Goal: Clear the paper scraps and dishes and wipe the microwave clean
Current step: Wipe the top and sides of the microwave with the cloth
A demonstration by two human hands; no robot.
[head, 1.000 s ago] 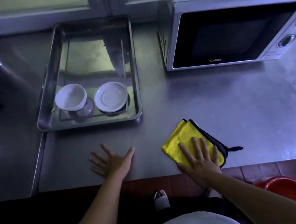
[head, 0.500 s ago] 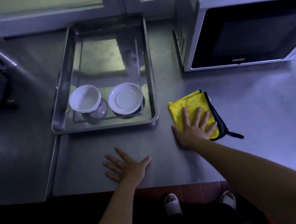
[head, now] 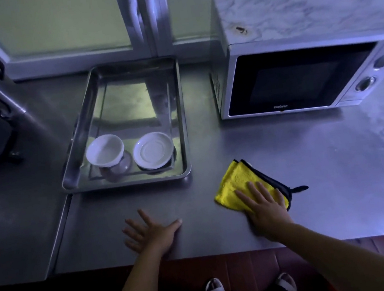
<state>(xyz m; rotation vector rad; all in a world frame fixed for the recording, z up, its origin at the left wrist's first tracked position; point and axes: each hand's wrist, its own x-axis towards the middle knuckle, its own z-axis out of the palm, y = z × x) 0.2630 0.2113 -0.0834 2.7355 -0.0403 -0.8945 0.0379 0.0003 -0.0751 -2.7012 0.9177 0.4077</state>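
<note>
Since half a second ago, the right hand [head: 265, 206] has drawn the yellow cloth [head: 235, 183] back from beside the tray's near right corner toward the front edge of the countertop [head: 325, 162]. The left hand has kept its place.

The right hand lies flat on the cloth, fingers straight and slightly spread, pressing it to the steel. It covers the cloth's near right part. The cloth is folded, with a dark border and a small dark loop sticking out to the right. It lies near the middle of the countertop's front edge, between the tray and the microwave but closer to the person.

The left hand [head: 152, 231] rests palm down on bare steel near the front edge, fingers fanned wide, holding nothing. It is well apart from the cloth.

A metal tray [head: 181, 112] sits toward the back left of the countertop. At its near end a white bowl [head: 105, 150] stands on the left and a white saucer [head: 153, 150] on the right, side by side and not touching.

The microwave [head: 295, 80] stands at the back right, door closed, with a dark window and two round dials on its right side. Its top has a marbled surface.

Below the front edge, two slippers [head: 215, 289] show on a dark red tiled floor.
</note>
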